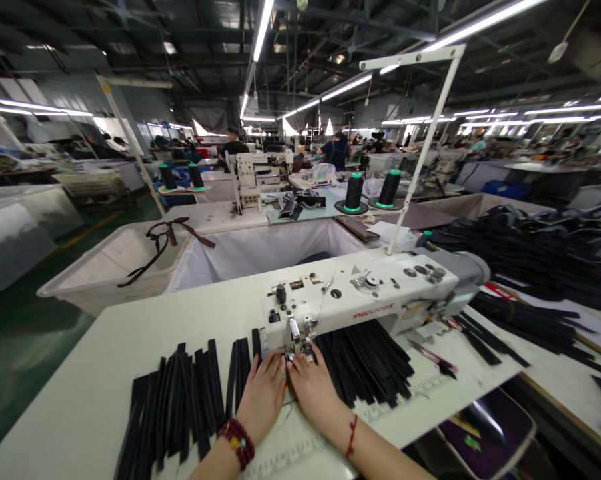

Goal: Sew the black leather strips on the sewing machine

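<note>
My left hand [264, 393] and my right hand [313, 387] are side by side at the presser foot [294, 340] of a white sewing machine [350, 300]. The fingers of both hands are bent down and drawn together near the needle; whatever they pinch is hidden beneath them. A row of black strips [173, 400] lies left of my left hand, with a few more strips [238, 370] right beside it. Under the machine arm, a thick spread of black strips [363, 360] lies just right of my right hand.
Thread snips [433, 359] with pink handles lie on the table at right. Behind the machine are a white-lined bin [250, 247] and two black thread cones [354, 192]. A large heap of black pieces [525, 253] sits at far right. A thread stand pole [425, 147] rises behind the machine.
</note>
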